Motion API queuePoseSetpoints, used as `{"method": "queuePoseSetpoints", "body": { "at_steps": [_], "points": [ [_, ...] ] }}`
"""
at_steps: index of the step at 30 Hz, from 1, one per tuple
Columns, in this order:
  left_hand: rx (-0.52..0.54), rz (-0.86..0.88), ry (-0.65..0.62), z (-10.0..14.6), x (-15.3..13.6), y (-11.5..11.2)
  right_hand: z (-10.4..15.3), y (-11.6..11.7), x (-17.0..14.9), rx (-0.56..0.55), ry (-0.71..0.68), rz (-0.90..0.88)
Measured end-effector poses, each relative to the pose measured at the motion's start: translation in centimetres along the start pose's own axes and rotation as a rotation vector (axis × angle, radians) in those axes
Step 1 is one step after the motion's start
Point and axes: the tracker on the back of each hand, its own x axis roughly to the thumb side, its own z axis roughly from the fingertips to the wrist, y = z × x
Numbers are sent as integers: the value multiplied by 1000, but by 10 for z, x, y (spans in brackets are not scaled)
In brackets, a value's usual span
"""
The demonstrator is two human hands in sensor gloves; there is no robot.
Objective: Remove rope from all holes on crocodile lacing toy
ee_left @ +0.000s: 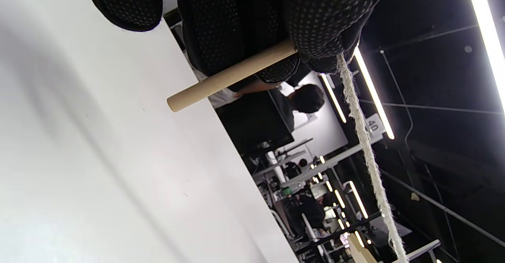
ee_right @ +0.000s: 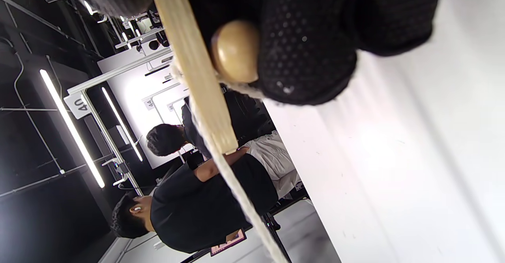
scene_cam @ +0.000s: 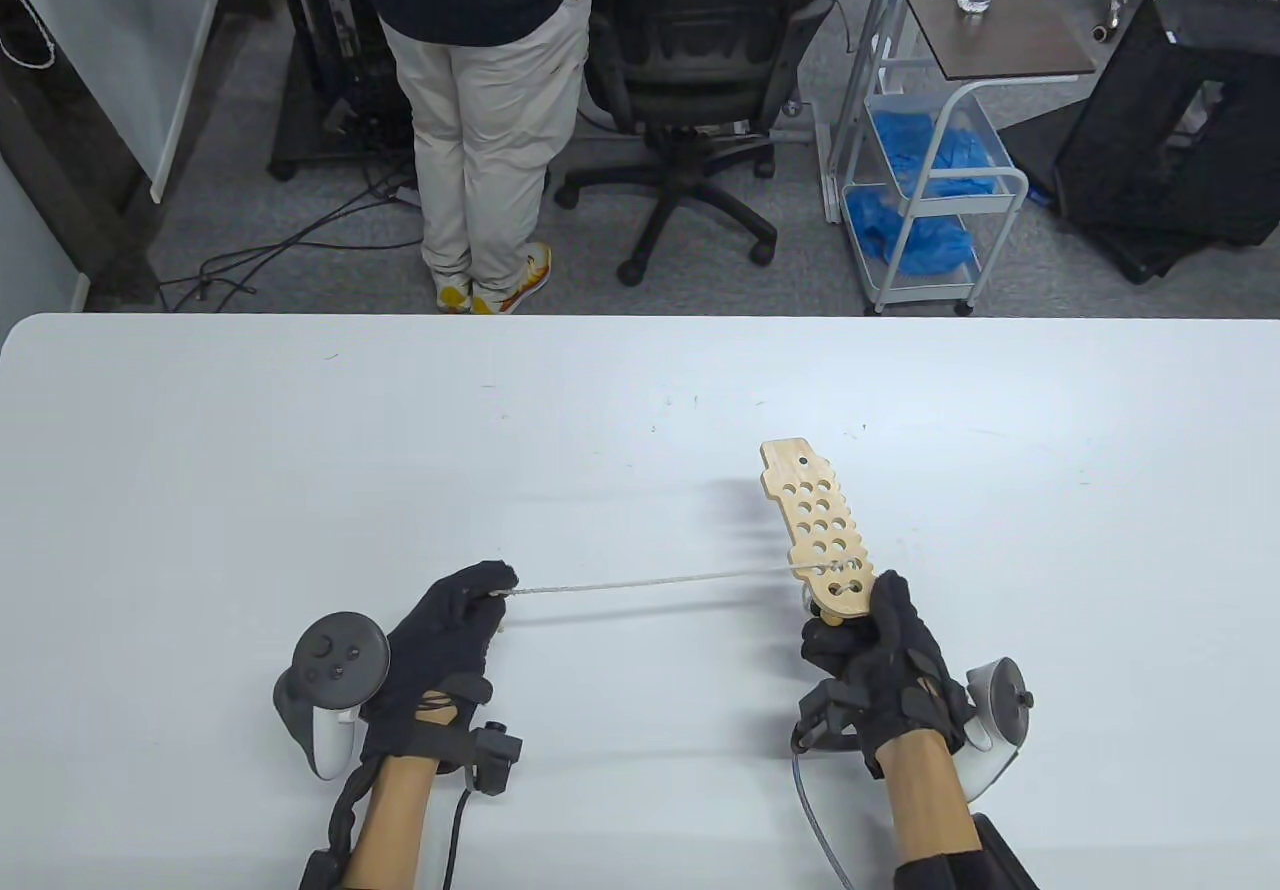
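A flat wooden crocodile lacing board [scene_cam: 815,528] with many round holes is held above the white table [scene_cam: 300,430], gripped at its near end by my right hand [scene_cam: 868,652]. A white rope [scene_cam: 650,582] runs taut from a hole near the board's near end leftward to my left hand [scene_cam: 462,612], which pinches the rope's end. In the left wrist view my fingers [ee_left: 315,22] hold the wooden needle stick [ee_left: 229,75] and the rope [ee_left: 367,144] leaves them. In the right wrist view my fingers [ee_right: 307,46] press a round wooden bead [ee_right: 234,52] against the board's edge [ee_right: 197,73].
Beyond the table's far edge a person [scene_cam: 490,80] stands by a black office chair [scene_cam: 700,60]. A white cart [scene_cam: 930,150] with blue gloves stands at the back right. Cables trail from both wrists over the table's near edge.
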Motion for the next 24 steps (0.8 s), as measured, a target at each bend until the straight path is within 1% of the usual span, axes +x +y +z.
{"method": "queuePoseSetpoints", "body": {
  "at_steps": [12, 20, 24],
  "points": [
    [76, 74, 26, 0, -9, 16, -1, -11, 2, -49, 32, -109],
    [129, 198, 82, 0, -22, 28, -1, -12, 1, -41, 40, -122],
    [158, 233, 105, 2, -28, 34, -1, -13, 2, -45, 44, -139]
  ]
}}
